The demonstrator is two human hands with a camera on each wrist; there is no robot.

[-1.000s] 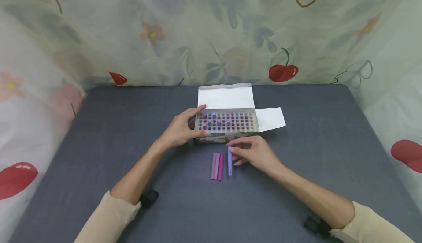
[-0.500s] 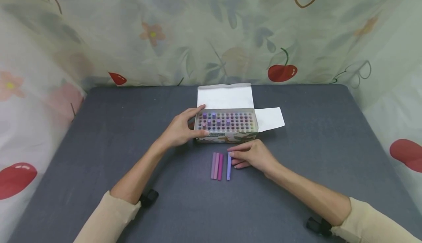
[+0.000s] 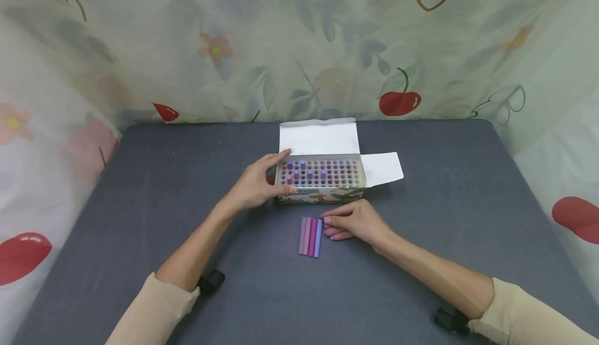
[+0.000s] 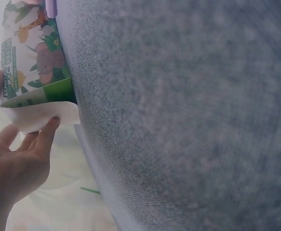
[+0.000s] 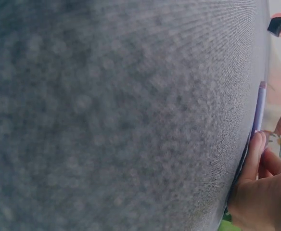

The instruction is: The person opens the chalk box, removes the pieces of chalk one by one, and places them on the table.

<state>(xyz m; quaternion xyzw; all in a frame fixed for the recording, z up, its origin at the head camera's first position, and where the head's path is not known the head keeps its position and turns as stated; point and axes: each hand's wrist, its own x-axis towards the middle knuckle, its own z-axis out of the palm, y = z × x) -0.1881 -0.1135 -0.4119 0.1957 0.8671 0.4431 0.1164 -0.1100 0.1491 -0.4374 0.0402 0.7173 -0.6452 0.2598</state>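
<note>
At the centre of the frame, four chalk sticks (image 3: 311, 238) (chalk by the look of them, though crayons are possible) lie side by side on a dark grey table (image 3: 398, 298). The rightmost is a blue-violet stick (image 3: 318, 239), and the right hand (image 3: 359, 223) has its fingertips at the upper end; I cannot tell whether they pinch it or only touch it. Just above, the left hand (image 3: 255, 185) grips the left end of a printed cardboard box (image 3: 327, 195), thumb on the front edge, a finger reaching the back corner.

My worry is the row: a sideways nudge from the right fingertips could scatter it, and a hard squeeze could snap so thin a stick. A tug by the left hand might jar the raised purple ends (image 3: 303, 163) standing in the perforated tray (image 3: 346, 174).

As for obstacles, a white lid (image 3: 319, 137) rises behind the tray, and a white side flap (image 3: 383, 169) juts right, where I could see a sleeve (image 3: 519, 311) or wrist snagging. A floral curtain (image 3: 281, 49) fills the upper frame.
</note>
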